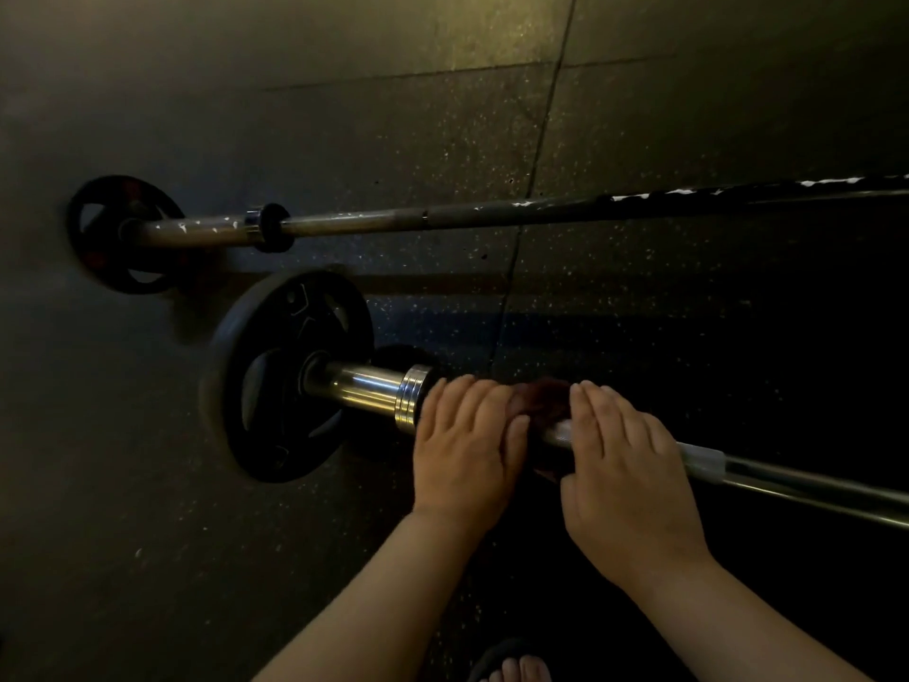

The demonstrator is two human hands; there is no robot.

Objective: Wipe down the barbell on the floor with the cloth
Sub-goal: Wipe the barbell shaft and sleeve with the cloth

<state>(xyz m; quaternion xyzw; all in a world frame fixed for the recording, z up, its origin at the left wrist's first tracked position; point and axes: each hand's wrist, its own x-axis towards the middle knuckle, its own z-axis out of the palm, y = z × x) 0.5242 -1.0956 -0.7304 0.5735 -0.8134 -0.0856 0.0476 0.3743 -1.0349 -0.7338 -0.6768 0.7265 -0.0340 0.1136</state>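
Dim gym, dark speckled floor (pixel 147 558). Lowest in frame, 1 sandalled foot (pixel 516 669). Above it, 2 hands lie on the near barbell (pixel 811 484). The left hand (pixel 467 450) and right hand (pixel 629 479) each have fingers together, pressed flat over the bar. 1 dark cloth (pixel 546 401) is bunched between them, lower centre. To wipe well, wrap the cloth round the bar and slide it toward the right edge. Farther up: 2 barbells in all, 1 plate (pixel 275 376) showing on each.
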